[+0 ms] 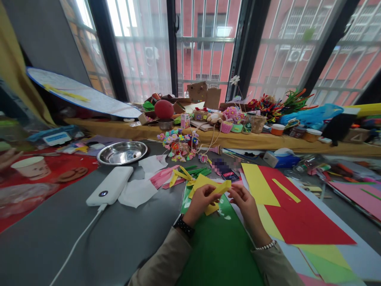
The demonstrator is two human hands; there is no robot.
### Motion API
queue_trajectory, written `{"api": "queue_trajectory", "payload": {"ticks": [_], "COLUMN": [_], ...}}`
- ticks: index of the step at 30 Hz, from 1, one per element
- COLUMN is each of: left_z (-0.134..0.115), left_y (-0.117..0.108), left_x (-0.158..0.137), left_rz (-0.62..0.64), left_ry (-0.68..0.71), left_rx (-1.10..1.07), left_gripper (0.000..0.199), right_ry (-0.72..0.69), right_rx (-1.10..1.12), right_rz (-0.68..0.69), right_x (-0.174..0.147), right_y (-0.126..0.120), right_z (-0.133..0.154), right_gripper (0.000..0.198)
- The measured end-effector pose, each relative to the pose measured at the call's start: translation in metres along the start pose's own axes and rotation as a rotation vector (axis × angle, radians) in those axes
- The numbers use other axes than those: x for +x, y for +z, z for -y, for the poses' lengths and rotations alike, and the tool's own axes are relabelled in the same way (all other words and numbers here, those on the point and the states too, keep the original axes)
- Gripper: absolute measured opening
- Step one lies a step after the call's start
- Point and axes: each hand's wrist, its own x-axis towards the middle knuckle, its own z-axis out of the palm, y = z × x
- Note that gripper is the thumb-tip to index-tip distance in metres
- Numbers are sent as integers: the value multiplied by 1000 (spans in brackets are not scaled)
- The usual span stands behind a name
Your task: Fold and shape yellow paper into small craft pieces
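Between my two hands is a folded strip of yellow paper [222,188], raised a little above a green sheet [218,246]. My left hand [202,200] pinches its left part between thumb and fingers. At the strip's right end, my right hand [242,197] has its fingertips closed on the paper. Behind the strip lies a flat yellow piece of paper [202,182], partly covered by my left hand. Other yellow folded strips [181,174] and green strips [200,171] lie just beyond, beside pink crepe paper [163,177].
A white power bank [110,186] with a cable lies left, near a metal plate [122,153]. Red paper [306,206] and yellow paper [258,183] are stacked right. Small craft flowers [178,143] stand ahead. At far left are a paper cup [32,167] and another person's hand [8,159].
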Motion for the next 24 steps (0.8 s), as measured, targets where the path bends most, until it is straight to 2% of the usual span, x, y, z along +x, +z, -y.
{"api": "queue_trajectory", "payload": {"ticks": [4, 8, 10, 19, 24], "left_z": [-1, -3, -5, -5, 0], "left_y": [-1, 0, 0, 0, -1], "left_x": [-2, -4, -5, -5, -2], "left_rz": [1, -17, -21, -4, 8], "left_ry": [69, 138, 171, 198, 136], "left_rx": [187, 269, 267, 261, 249], "left_gripper": [28, 34, 35, 33, 33], "right_ry": [-154, -277, -316, -238, -213], "right_rx": [-163, -467, -549, -514, -553], "right_rz": [81, 136, 130, 220, 232], "right_x": [0, -1, -1, 1, 3], "right_y": [-5, -8, -9, -12, -11], "right_z": [11, 17, 17, 13, 10], "right_gripper": [42, 28, 26, 27, 28]}}
